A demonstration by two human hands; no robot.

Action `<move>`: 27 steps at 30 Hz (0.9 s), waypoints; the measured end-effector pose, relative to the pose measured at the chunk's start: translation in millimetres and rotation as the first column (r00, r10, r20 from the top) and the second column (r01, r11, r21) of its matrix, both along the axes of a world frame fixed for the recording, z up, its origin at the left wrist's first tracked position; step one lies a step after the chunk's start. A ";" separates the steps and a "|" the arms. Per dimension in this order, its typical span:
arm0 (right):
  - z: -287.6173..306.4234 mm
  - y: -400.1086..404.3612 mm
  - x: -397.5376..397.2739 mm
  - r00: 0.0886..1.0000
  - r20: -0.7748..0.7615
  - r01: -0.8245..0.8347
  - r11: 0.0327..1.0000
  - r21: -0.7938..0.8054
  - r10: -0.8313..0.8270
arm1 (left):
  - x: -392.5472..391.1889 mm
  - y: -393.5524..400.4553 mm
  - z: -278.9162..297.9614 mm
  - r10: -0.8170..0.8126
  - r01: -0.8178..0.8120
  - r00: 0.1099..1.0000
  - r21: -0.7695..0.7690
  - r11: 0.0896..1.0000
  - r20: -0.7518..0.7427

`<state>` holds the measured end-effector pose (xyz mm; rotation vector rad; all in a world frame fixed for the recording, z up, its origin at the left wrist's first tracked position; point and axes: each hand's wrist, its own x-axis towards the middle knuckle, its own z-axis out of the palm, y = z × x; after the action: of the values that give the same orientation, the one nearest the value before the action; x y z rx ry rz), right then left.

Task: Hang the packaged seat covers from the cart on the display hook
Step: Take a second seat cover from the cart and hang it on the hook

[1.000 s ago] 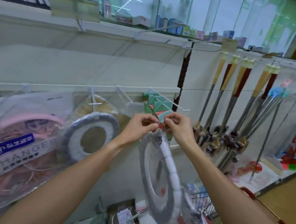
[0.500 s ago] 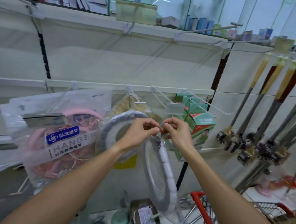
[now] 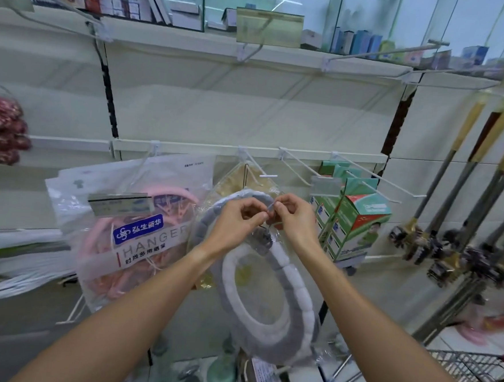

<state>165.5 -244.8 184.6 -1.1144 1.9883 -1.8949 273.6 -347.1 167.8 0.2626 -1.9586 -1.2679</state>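
My left hand [image 3: 237, 216] and right hand [image 3: 295, 220] pinch a packaged seat cover [image 3: 270, 299] below the display hook [image 3: 256, 168]; one cover [image 3: 213, 215] hangs already.

The clear bag of pink hangers [image 3: 140, 236], at about nine o'clock from frame centre, carries a blue label [image 3: 138, 228] reading "弘生新华" and, beneath it, "HANGER" in pale capitals (a smaller Chinese line below is too blurred to read surely). Other labels and boxes are illegible.
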 end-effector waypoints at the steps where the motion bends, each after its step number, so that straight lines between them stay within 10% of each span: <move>1: 1.1 -3.1 -0.5 1.000 0.003 -0.001 1.000 -0.006 0.001 | -0.3 -0.5 3.2 -0.004 0.004 1.000 -0.007 1.000 -0.004; 27: 1.8 -84.2 -45.0 0.996 0.086 0.019 0.997 -0.076 -0.012 | -60.8 -62.4 18.4 0.378 -0.374 0.925 -0.083 0.924 0.034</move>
<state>120.4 -329.0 186.4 -1.0204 1.8995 -2.0068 212.8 -409.5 186.2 0.6067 -1.8779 -0.9427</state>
